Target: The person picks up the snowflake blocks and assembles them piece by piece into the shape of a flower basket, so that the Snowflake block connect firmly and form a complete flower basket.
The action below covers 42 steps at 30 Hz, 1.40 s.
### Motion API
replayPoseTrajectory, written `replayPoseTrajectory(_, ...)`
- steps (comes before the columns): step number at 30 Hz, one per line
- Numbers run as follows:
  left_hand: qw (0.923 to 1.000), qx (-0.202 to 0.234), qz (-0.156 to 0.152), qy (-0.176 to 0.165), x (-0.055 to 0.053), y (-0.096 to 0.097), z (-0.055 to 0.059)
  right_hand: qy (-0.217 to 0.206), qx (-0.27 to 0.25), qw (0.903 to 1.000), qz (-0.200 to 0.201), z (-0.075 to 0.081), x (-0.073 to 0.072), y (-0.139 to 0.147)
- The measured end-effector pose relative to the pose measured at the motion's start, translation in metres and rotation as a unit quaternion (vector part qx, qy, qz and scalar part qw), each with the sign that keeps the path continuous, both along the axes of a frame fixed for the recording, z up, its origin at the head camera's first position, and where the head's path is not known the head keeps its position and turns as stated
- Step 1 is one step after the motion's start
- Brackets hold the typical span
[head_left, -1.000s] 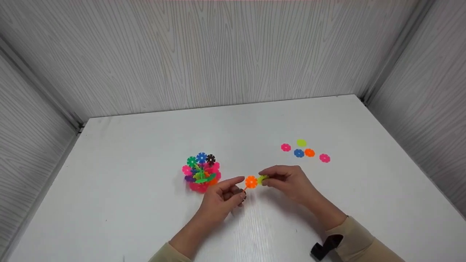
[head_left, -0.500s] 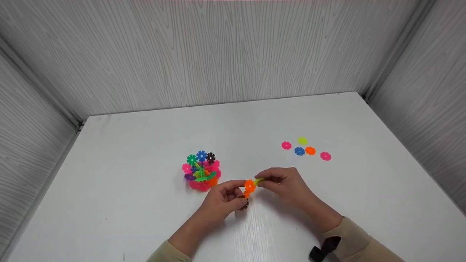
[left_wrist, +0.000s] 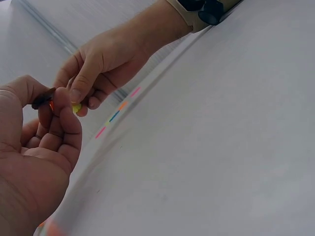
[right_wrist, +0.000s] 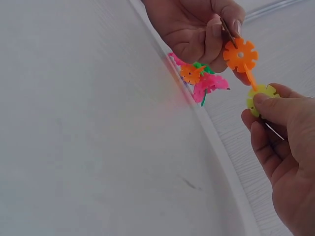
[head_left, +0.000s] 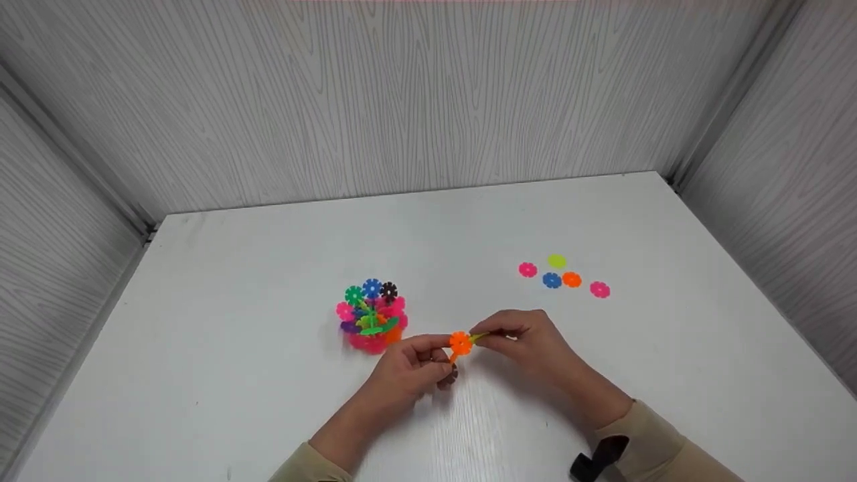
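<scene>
My left hand (head_left: 410, 367) pinches a short chain of slotted flower-shaped discs by its dark brown disc (head_left: 452, 375). Two orange discs set crosswise follow on the chain: one orange disc (right_wrist: 240, 55) slots onto the brown one, and the other orange disc (head_left: 460, 343) sits beside my left index fingertip. A yellow disc (right_wrist: 264, 97) meets the outer orange disc's edge, and my right hand (head_left: 525, 338) pinches it between thumb and fingers. Left of the hands stands a cluster of joined multicoloured discs (head_left: 373, 328).
Several loose discs lie flat on the white table (head_left: 234, 348) at the right: a pink disc (head_left: 527, 270), a yellow-green disc (head_left: 557, 261), a blue disc (head_left: 552, 280), an orange disc (head_left: 572, 280) and another pink disc (head_left: 600, 289). Pale wood-grained panels surround the back and sides.
My right hand has shifted slightly left and turned the yellow disc nearly edge-on against the orange one. The brown disc has dropped a little lower under my left thumb.
</scene>
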<state>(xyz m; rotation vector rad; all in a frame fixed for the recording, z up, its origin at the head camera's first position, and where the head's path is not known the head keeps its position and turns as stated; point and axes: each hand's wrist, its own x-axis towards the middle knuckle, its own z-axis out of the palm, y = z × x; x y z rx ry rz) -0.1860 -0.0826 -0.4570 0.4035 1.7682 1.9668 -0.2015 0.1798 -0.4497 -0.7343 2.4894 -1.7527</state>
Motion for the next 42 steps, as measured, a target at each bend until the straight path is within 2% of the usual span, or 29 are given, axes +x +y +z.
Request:
replayPoseTrajectory(4,0.9999,0.013,-0.01,-0.001,0.0,-0.001,0.001,0.008,-0.005,0.9999,0.009,0.0,0.0,0.0)
replayPoseTrajectory(12,0.9996,0.018,-0.022,-0.008,0.0,-0.002,0.002,-0.029,-0.004,0.9994,-0.02,0.004,0.004,-0.003)
replayPoseTrajectory(18,0.9986,0.031,-0.014,-0.04,0.0,-0.001,0.003,-0.012,0.012,0.9992,-0.037,0.004,0.005,-0.008)
replayPoseTrajectory(24,0.9984,0.012,0.018,-0.051,0.001,0.0,0.003,0.009,0.005,0.9999,-0.002,0.0,0.003,-0.007)
replayPoseTrajectory(29,0.9985,0.007,0.022,-0.049,0.001,0.0,0.004,0.016,-0.011,0.9994,0.029,0.0,0.004,-0.006)
replayPoseTrajectory(35,0.9984,0.002,0.028,-0.05,0.001,-0.001,0.004,-0.003,-0.031,0.9987,0.042,0.005,0.01,-0.011)
replayPoseTrajectory(42,0.9991,-0.001,0.024,-0.036,0.003,0.0,0.005,0.004,-0.026,0.9993,0.027,0.005,0.012,-0.013)
